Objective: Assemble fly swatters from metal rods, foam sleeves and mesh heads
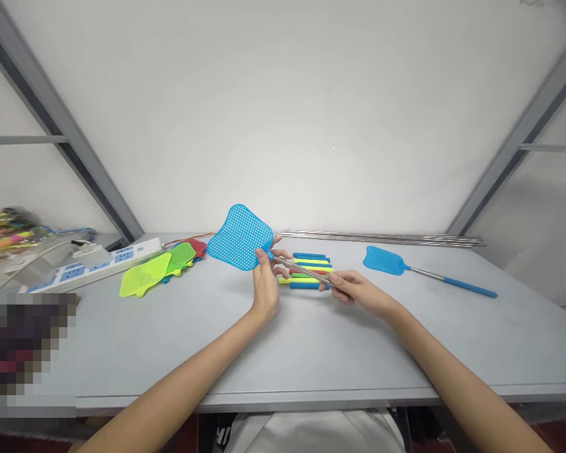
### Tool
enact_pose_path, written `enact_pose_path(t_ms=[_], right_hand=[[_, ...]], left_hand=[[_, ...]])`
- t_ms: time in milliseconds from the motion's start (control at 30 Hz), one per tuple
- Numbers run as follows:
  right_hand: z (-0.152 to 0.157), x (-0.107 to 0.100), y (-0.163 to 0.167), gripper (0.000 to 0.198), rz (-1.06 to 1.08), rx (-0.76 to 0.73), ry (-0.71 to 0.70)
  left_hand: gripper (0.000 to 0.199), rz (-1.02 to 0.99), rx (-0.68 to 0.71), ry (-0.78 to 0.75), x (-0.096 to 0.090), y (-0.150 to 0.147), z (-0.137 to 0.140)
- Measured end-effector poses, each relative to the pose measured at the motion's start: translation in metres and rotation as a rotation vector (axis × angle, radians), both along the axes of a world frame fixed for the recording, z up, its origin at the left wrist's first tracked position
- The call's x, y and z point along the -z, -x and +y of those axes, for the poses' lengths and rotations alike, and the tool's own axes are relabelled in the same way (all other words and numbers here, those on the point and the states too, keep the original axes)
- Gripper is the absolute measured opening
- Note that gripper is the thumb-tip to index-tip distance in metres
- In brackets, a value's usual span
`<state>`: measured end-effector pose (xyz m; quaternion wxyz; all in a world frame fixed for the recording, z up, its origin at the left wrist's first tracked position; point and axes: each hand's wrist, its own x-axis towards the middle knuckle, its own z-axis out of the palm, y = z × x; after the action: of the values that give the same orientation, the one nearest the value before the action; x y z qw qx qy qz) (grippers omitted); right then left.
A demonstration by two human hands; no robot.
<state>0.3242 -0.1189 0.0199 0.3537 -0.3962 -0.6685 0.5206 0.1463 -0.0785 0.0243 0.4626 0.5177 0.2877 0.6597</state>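
Observation:
A blue perforated fly swatter head (241,238) is raised over the table, tilted up to the left. My left hand (266,283) pinches it at its neck, thumb in front and other fingers behind. From that neck a thin metal rod (306,270) slants down to the right, and my right hand (351,288) is closed around its other end. Behind and below the rod lies a row of coloured handle tubes (311,285) in blue, yellow, green and red, partly hidden by the rod and my fingers.
A whole blue fly swatter (427,272) lies at the right. Loose swatter heads (146,275) in yellow, green, blue and red overlap at the left, beside a white power strip (94,267). Long metal rods (382,238) lie along the back wall. Bagged coloured items (12,229) sit far left.

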Motion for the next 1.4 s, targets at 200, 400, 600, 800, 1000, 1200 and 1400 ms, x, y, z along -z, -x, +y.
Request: enact_pose_path(t_ms=[200,400,600,800,1000,1200,1400], right_hand=[[-0.002,0.002,0.008,0.041,-0.054,-0.033,-0.031],[-0.001,0.004,0.008,0.042,-0.059,-0.016,0.008],[0.0,0.005,0.01,0.041,-0.04,0.005,0.059],[0.0,0.006,0.009,0.04,-0.022,0.002,0.102],[-0.001,0.005,0.007,0.039,-0.013,0.016,0.108],[0.001,0.007,0.007,0.04,-0.026,0.059,0.073],[0.0,0.005,0.005,0.04,-0.023,0.065,0.118]], left_hand=[[0.051,-0.022,-0.022,0.016,0.001,0.0,0.002],[0.048,-0.018,0.007,0.04,0.004,0.001,0.005],[0.044,-0.014,-0.004,0.045,0.006,0.001,0.006],[0.044,-0.016,-0.028,0.063,0.01,0.001,0.007],[0.044,0.018,0.006,0.065,0.013,0.001,0.007],[0.041,0.057,0.073,0.081,0.016,0.002,0.01],[0.041,0.067,0.142,0.065,0.014,0.003,0.01]])
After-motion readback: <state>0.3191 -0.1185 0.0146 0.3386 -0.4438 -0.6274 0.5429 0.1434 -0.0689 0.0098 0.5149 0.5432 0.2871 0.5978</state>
